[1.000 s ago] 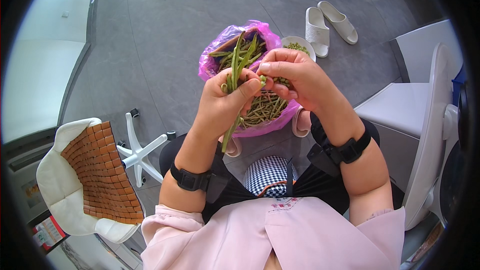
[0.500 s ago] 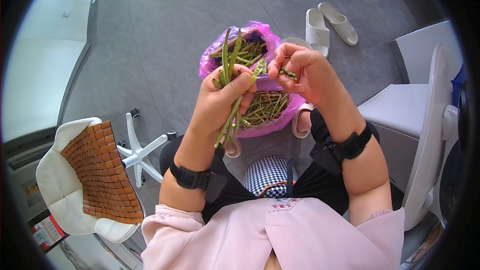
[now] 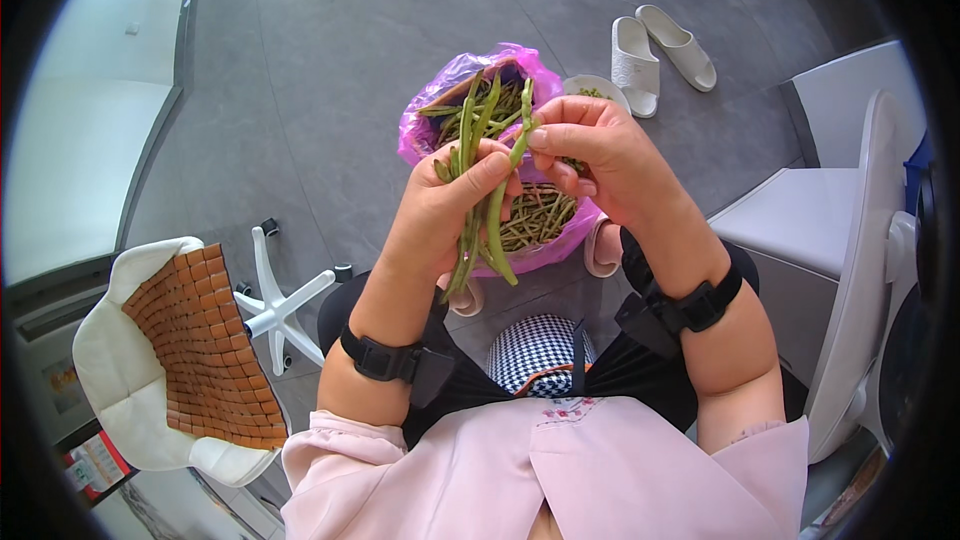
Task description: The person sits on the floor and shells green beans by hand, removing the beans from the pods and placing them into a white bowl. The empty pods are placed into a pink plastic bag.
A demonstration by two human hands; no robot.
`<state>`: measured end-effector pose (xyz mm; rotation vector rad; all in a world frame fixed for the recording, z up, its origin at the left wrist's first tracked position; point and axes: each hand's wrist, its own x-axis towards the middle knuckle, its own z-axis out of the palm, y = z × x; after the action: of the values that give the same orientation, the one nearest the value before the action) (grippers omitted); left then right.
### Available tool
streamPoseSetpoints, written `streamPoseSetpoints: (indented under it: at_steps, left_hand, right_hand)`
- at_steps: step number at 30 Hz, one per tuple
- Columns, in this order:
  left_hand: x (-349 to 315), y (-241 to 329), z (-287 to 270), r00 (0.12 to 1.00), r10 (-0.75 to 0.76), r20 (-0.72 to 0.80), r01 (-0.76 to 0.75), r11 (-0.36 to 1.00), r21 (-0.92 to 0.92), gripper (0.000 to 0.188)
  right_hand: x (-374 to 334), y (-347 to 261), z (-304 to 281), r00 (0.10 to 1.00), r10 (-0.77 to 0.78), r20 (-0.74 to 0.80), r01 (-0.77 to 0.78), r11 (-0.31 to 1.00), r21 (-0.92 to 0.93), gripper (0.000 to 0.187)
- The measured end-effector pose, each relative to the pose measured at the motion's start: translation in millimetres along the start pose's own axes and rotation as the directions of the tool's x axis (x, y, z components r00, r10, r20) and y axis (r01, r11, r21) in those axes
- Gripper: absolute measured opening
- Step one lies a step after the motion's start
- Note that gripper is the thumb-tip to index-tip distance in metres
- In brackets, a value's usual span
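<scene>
A bundle of long, slender, smooth green bean pods (image 3: pixel 466 120), slightly bumpy along their length, fans upright out of the left hand (image 3: pixel 455 185), their lower ends hanging below it. A crumpled, translucent pink-purple plastic bag (image 3: pixel 413 125) stands open beyond on the smooth grey stone-like floor (image 3: pixel 340 90), holding more plump green pods (image 3: pixel 512 100); nearer, a glossy pink plastic bag (image 3: pixel 575 227) holds thinner, duller brownish-green strips (image 3: pixel 535 215). Whether the two bags are joined cannot be told. Beside them sits a round white bowl (image 3: pixel 621 97) with small green seeds (image 3: pixel 592 94), partly hidden by the right hand (image 3: pixel 610 150). The left fingers are clamped around the bundle, thumb pressed across it. One knobbly, lighter green pod (image 3: pixel 526 105) rises just right of the left thumb, between the two hands; the right thumb and forefinger are pinched together on its side, while the other right fingers curl loosely beneath.
</scene>
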<state>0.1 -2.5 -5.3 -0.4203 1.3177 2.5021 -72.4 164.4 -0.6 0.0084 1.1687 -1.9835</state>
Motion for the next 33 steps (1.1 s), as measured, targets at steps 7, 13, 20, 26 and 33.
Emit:
streamPoseSetpoints:
  at_steps: [7, 13, 20, 26, 33]
  left_hand:
    - [-0.3, -1.9, 0.1, 0.996, 0.080, -0.033, -0.079, 0.996, 0.032, 0.014]
    - [-1.1, -1.8, 0.1, 0.993, 0.108, -0.049, -0.103, 0.990, 0.097, 0.013]
    - [-2.0, -4.9, 4.4, 0.992, 0.118, -0.048, -0.107, 0.977, 0.183, 0.015]
    - [-3.3, -4.8, 8.1, 1.000, 0.026, 0.017, -0.027, 0.997, 0.072, 0.017]
    - [-0.9, -4.6, 8.5, 0.988, -0.103, 0.114, 0.118, 0.984, -0.134, 0.017]
  right_hand:
    - [-1.5, 1.2, 3.1, 1.000, 0.005, 0.000, -0.005, 0.999, -0.053, 0.011]
    - [-3.4, 0.8, 7.1, 0.999, -0.053, 0.014, 0.054, 0.989, -0.138, 0.007]
    - [-1.4, 6.0, 10.3, 0.989, -0.146, -0.034, 0.133, 0.958, -0.255, 0.004]
    - [-2.2, 3.1, 9.6, 0.998, -0.035, -0.045, 0.030, 0.993, -0.115, 0.007]
    - [-0.5, 5.0, 7.0, 1.000, 0.012, -0.023, -0.011, 0.999, 0.035, 0.008]
